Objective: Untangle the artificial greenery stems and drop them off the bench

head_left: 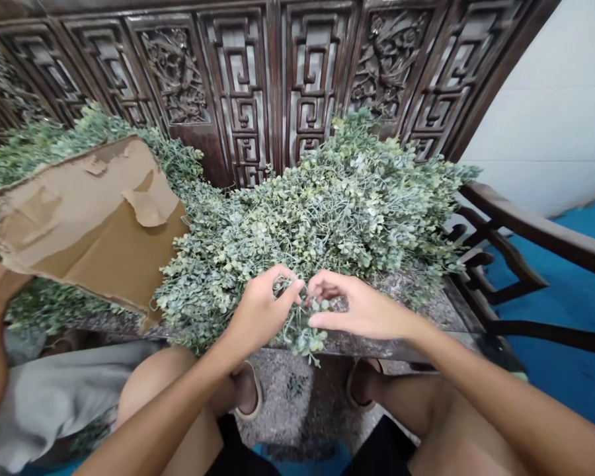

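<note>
A big heap of artificial leafy sprigs (317, 205), grey-green with small leaves, lies on a dark wooden bench. At its front edge my left hand (268, 301) pinches a thin sprig stem between thumb and fingers. Close beside it, my right hand (350, 305) has its thumb apart from its curled fingers, around the loose leafy end of a sprig (310, 337) hanging over the bench edge. Whether the right fingertips touch the stem I cannot tell.
At left another person's hand (0, 284) holds a torn cardboard piece (114, 244) over more foliage. Behind the heap rises a carved wooden backrest (277, 86). A wooden armrest (540, 225) bounds the right side, with blue material (565, 284) beyond. My legs are below.
</note>
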Action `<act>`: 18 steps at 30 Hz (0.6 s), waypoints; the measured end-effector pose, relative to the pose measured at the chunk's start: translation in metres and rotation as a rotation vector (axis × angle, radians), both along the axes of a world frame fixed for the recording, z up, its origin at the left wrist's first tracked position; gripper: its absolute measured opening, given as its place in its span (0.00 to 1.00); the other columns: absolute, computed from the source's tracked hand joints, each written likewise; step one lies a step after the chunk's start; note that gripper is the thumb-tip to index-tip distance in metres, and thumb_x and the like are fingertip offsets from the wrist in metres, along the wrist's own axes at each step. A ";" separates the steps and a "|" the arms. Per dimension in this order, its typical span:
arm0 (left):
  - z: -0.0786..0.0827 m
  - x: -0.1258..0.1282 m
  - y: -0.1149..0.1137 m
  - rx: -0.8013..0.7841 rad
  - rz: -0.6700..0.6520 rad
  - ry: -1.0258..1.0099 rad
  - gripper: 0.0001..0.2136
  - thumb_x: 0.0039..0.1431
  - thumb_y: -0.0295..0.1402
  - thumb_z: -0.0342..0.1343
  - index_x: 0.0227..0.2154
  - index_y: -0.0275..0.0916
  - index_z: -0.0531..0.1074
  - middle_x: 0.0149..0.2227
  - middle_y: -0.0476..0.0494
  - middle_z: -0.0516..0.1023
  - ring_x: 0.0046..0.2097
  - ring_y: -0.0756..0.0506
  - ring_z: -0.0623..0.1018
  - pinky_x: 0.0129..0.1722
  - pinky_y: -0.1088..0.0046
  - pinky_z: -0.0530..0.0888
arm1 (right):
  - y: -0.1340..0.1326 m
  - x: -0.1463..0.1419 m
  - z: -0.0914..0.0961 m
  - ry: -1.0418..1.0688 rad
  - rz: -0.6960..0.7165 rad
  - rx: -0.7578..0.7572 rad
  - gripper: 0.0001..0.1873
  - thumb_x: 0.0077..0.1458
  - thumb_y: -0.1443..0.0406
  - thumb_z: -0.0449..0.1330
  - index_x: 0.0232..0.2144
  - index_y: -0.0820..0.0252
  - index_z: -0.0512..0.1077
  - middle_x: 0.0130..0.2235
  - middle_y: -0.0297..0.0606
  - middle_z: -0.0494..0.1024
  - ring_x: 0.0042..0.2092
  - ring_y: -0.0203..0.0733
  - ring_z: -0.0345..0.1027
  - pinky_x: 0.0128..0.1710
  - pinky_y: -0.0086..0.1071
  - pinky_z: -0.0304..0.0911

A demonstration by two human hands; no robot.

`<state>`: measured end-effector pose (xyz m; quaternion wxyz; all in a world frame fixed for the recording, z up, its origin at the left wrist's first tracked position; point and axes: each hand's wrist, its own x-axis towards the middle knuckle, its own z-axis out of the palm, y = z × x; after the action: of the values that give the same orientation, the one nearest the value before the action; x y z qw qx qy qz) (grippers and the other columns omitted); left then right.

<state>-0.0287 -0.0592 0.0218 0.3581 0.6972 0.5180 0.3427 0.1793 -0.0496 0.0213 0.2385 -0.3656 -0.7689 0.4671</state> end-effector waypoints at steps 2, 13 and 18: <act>-0.002 0.004 -0.001 0.009 -0.003 -0.033 0.07 0.64 0.34 0.52 0.31 0.40 0.70 0.28 0.54 0.75 0.32 0.49 0.73 0.38 0.73 0.68 | -0.003 -0.009 -0.002 -0.015 -0.020 0.052 0.10 0.58 0.58 0.64 0.37 0.57 0.72 0.38 0.34 0.77 0.39 0.40 0.70 0.43 0.35 0.65; 0.009 -0.011 0.003 0.060 0.044 0.110 0.08 0.62 0.38 0.54 0.34 0.40 0.72 0.35 0.49 0.78 0.37 0.46 0.75 0.39 0.70 0.70 | 0.009 0.008 0.002 0.071 -0.101 0.088 0.15 0.67 0.59 0.53 0.36 0.61 0.76 0.35 0.37 0.79 0.36 0.38 0.72 0.39 0.32 0.66; 0.008 -0.009 0.000 0.070 0.045 0.095 0.13 0.62 0.37 0.53 0.48 0.41 0.72 0.41 0.46 0.79 0.38 0.46 0.76 0.39 0.70 0.72 | 0.009 0.005 0.001 0.083 -0.104 0.072 0.14 0.67 0.59 0.52 0.41 0.59 0.75 0.39 0.39 0.79 0.39 0.39 0.73 0.41 0.35 0.68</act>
<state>-0.0375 -0.0590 0.0301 0.3006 0.7128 0.5377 0.3353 0.1842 -0.0402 0.0218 0.3070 -0.3765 -0.7546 0.4410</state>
